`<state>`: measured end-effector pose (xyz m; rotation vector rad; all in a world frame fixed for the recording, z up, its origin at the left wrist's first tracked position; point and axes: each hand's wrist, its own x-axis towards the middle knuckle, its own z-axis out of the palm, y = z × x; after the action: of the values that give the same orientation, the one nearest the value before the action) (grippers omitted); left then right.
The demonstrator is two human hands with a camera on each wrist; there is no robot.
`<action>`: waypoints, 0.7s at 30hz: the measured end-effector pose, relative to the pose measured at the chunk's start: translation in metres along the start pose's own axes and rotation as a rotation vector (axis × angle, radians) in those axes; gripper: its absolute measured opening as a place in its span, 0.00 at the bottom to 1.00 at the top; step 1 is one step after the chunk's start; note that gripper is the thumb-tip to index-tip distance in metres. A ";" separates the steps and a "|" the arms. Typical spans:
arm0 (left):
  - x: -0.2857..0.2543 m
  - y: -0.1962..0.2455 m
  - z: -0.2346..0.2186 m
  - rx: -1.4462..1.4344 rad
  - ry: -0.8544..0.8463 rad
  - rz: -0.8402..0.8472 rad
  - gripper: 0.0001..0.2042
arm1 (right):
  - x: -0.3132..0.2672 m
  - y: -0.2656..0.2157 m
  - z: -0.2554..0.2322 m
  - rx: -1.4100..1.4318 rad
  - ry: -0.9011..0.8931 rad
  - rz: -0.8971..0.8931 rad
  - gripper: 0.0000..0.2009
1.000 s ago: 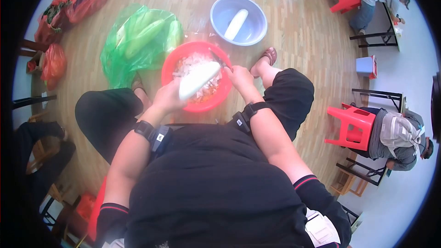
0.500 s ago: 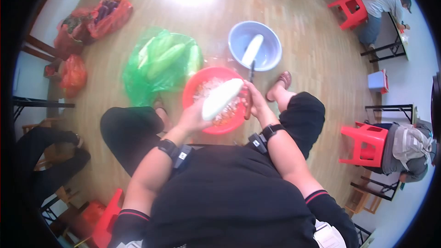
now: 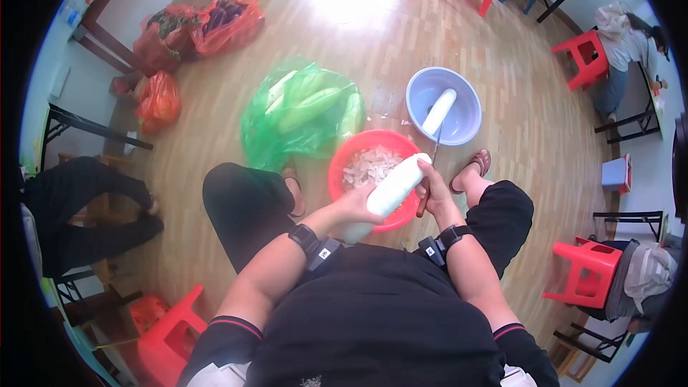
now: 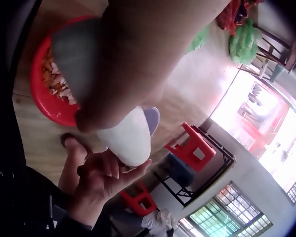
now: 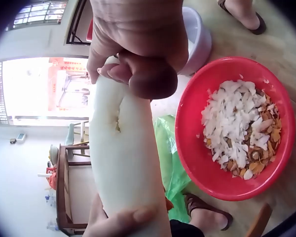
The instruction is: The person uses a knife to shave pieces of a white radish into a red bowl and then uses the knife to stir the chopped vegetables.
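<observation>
In the head view my left hand (image 3: pixel 355 206) grips a long peeled white radish (image 3: pixel 395 186) around its near part. The radish slants over a red basin (image 3: pixel 337 172), its far end up to the right. My right hand (image 3: pixel 436 197) holds a knife (image 3: pixel 423 206) by its brown handle, the thin blade pointing away toward the blue basin. Fingers of this hand also touch the radish's far end. The right wrist view shows a small split (image 5: pixel 118 118) in the radish's smooth surface. White and orange peelings (image 5: pixel 237 123) lie in the red basin.
A pale blue basin (image 3: pixel 469 129) holds another peeled radish (image 3: pixel 439 111). Left of it lies a green plastic bag (image 3: pixel 269 132) of light green vegetables. Red bags (image 3: pixel 159 104) are along the left side. Red stools (image 3: pixel 584 272) and seated people are at the right.
The head view has shifted, so the basins appear farther right and lower. My right hand has come to the radish's far end, and the knife blade has swung from over the basin to point away.
</observation>
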<state>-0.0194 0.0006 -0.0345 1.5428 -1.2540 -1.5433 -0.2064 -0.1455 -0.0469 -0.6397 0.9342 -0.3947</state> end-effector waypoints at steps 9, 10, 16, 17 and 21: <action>-0.005 0.009 -0.007 -0.416 -0.218 -0.162 0.33 | -0.008 -0.003 0.016 0.055 -0.107 -0.070 0.20; -0.005 0.012 -0.009 -0.416 -0.219 -0.163 0.33 | -0.007 -0.003 0.016 0.056 -0.106 -0.070 0.20; 0.005 -0.013 -0.002 -0.204 0.010 -0.092 0.32 | 0.000 0.005 0.002 -0.221 0.149 -0.270 0.20; 0.010 -0.026 -0.002 -0.161 0.069 -0.070 0.32 | 0.001 0.004 0.001 -0.277 0.168 -0.285 0.20; 0.013 -0.037 -0.004 -0.109 0.219 -0.179 0.28 | -0.002 0.008 -0.005 -0.445 0.182 -0.304 0.18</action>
<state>-0.0097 0.0015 -0.0729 1.7377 -0.9166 -1.4776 -0.2108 -0.1399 -0.0534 -1.1756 1.1134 -0.5263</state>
